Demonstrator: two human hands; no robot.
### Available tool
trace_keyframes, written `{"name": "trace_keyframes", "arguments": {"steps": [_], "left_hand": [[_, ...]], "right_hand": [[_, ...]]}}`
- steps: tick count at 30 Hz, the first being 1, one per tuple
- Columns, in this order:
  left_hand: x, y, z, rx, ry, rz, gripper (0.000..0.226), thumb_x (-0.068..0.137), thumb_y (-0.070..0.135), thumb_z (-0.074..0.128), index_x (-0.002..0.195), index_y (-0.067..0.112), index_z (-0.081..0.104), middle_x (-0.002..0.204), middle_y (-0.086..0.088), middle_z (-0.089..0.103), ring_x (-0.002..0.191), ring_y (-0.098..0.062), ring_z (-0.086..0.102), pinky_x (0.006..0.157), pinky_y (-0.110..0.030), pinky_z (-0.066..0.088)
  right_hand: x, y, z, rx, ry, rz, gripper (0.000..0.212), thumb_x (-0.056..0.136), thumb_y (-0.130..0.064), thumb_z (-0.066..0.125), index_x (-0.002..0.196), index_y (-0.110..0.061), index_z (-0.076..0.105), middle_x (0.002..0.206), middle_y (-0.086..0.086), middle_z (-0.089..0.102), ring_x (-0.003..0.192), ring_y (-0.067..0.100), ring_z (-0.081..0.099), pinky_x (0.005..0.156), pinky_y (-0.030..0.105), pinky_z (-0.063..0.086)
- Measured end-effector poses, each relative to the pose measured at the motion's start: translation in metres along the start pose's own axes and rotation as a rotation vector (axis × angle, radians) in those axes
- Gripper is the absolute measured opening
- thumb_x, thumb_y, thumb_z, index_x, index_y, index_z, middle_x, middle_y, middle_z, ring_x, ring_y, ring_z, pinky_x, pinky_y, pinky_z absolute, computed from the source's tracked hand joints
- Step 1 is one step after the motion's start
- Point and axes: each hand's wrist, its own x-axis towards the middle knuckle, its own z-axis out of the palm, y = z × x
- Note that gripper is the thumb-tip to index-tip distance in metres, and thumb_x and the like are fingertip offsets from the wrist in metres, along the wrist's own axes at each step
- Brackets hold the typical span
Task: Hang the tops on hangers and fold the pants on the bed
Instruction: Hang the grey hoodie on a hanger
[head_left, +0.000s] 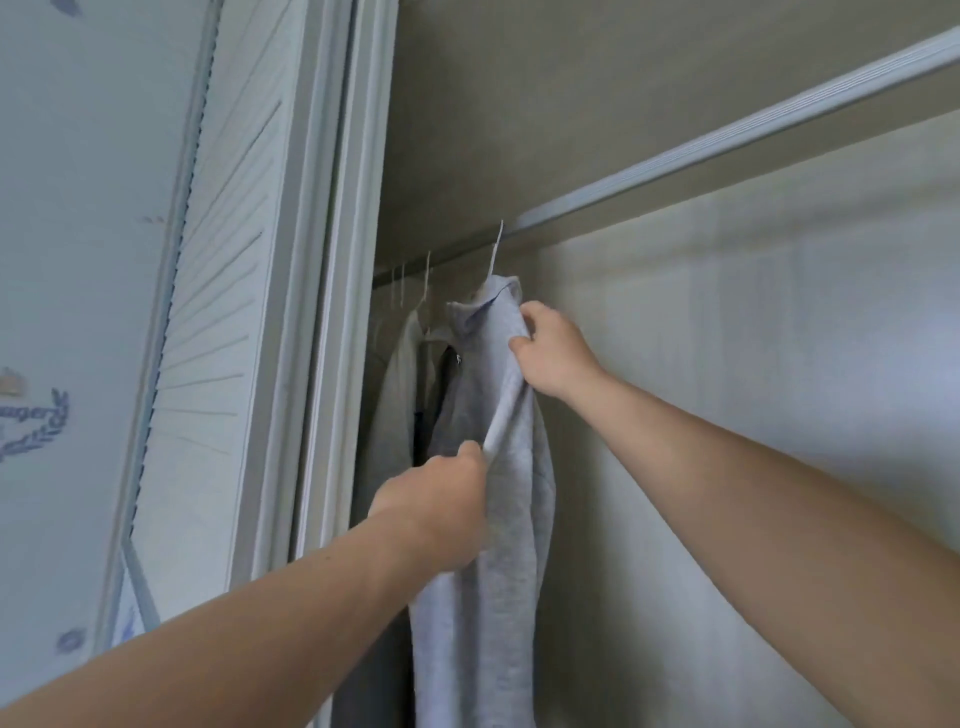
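A light grey top (498, 426) hangs on a white hanger (494, 254) whose hook reaches up to the wardrobe rail (675, 156). My right hand (550, 353) grips the fabric just below the collar, on the top's right shoulder. Lower down, my left hand (441, 499) pinches the front edge of the same top at about chest height. The body of the hanger is hidden inside the garment.
Behind the grey top hang a white garment (400, 374) and a dark one (441, 379) on more white hangers (426, 280). A white wardrobe door frame (332, 260) stands at the left. The wardrobe's beige inner wall (727, 364) fills the right.
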Motion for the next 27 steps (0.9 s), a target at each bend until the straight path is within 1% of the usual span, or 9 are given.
{"name": "trace_keyframes", "arguments": {"steps": [2, 4, 9, 13, 17, 19, 22, 25, 27], "left_hand": [[0.008, -0.005, 0.004, 0.042, -0.006, -0.049, 0.030, 0.091, 0.003, 0.049, 0.116, 0.014, 0.038, 0.085, -0.002, 0.048, 0.081, -0.028, 0.054, 0.067, -0.038, 0.042], [0.016, -0.009, 0.007, 0.059, -0.004, -0.102, 0.041, 0.094, 0.003, 0.049, 0.133, 0.012, 0.037, 0.103, -0.008, 0.058, 0.092, -0.030, 0.059, 0.069, -0.038, 0.044], [0.031, -0.015, 0.011, 0.104, 0.004, -0.187, 0.044, 0.100, 0.009, 0.045, 0.143, 0.009, 0.034, 0.129, -0.013, 0.057, 0.114, -0.031, 0.059, 0.078, -0.036, 0.042], [0.032, -0.021, 0.014, 0.150, -0.020, -0.208, 0.042, 0.100, 0.008, 0.047, 0.140, 0.008, 0.037, 0.129, -0.013, 0.056, 0.115, -0.032, 0.059, 0.078, -0.036, 0.041], [0.027, -0.027, 0.015, 0.194, -0.053, -0.222, 0.046, 0.098, 0.007, 0.050, 0.141, 0.008, 0.036, 0.125, -0.012, 0.059, 0.111, -0.030, 0.061, 0.074, -0.033, 0.041], [0.022, -0.026, 0.015, 0.190, -0.047, -0.209, 0.044, 0.098, 0.007, 0.049, 0.140, 0.008, 0.037, 0.124, -0.012, 0.059, 0.110, -0.029, 0.062, 0.074, -0.031, 0.041], [0.011, -0.023, 0.015, 0.151, -0.049, -0.184, 0.046, 0.096, 0.007, 0.050, 0.139, 0.006, 0.035, 0.128, -0.014, 0.055, 0.112, -0.030, 0.061, 0.076, -0.033, 0.044], [-0.006, -0.017, 0.019, 0.092, -0.008, -0.101, 0.045, 0.096, 0.011, 0.049, 0.138, 0.007, 0.035, 0.137, -0.013, 0.047, 0.114, -0.031, 0.058, 0.083, -0.036, 0.051], [-0.025, -0.014, 0.025, 0.072, 0.061, -0.018, 0.044, 0.099, 0.018, 0.048, 0.140, 0.011, 0.036, 0.142, -0.009, 0.042, 0.122, -0.028, 0.051, 0.089, -0.036, 0.051]], "right_hand": [[0.011, 0.001, 0.021, 0.003, -0.015, -0.006, 0.012, 0.093, -0.016, 0.054, 0.104, -0.012, 0.058, 0.102, 0.010, 0.066, 0.093, 0.034, 0.060, 0.075, 0.038, 0.050], [0.022, 0.000, 0.039, 0.008, -0.036, -0.007, 0.015, 0.094, -0.016, 0.054, 0.107, -0.011, 0.059, 0.105, 0.011, 0.065, 0.092, 0.033, 0.060, 0.072, 0.035, 0.047], [0.047, 0.002, 0.071, 0.056, -0.096, 0.019, 0.039, 0.094, -0.018, 0.054, 0.133, -0.019, 0.058, 0.123, 0.015, 0.064, 0.108, 0.036, 0.064, 0.084, 0.036, 0.054], [0.053, 0.005, 0.084, 0.062, -0.107, 0.042, 0.045, 0.098, -0.021, 0.054, 0.143, -0.021, 0.051, 0.130, 0.017, 0.061, 0.111, 0.038, 0.063, 0.091, 0.041, 0.055], [0.042, 0.010, 0.088, 0.088, -0.145, 0.023, 0.047, 0.098, -0.024, 0.051, 0.144, -0.027, 0.048, 0.121, 0.014, 0.065, 0.095, 0.036, 0.067, 0.081, 0.046, 0.060], [0.031, 0.015, 0.083, 0.116, -0.156, 0.005, 0.042, 0.098, -0.023, 0.050, 0.139, -0.028, 0.051, 0.116, 0.011, 0.067, 0.092, 0.034, 0.068, 0.080, 0.047, 0.060], [0.003, 0.023, 0.075, 0.178, -0.166, -0.010, 0.034, 0.099, -0.024, 0.052, 0.133, -0.027, 0.054, 0.113, 0.005, 0.070, 0.103, 0.030, 0.065, 0.089, 0.044, 0.055], [-0.038, 0.030, 0.066, 0.218, -0.223, -0.018, 0.043, 0.102, -0.027, 0.051, 0.145, -0.026, 0.046, 0.138, 0.004, 0.061, 0.128, 0.023, 0.055, 0.105, 0.033, 0.043], [-0.071, 0.033, 0.060, 0.189, -0.255, -0.035, 0.049, 0.104, -0.031, 0.048, 0.151, -0.029, 0.038, 0.152, 0.000, 0.047, 0.141, 0.019, 0.042, 0.107, 0.026, 0.032]]}}
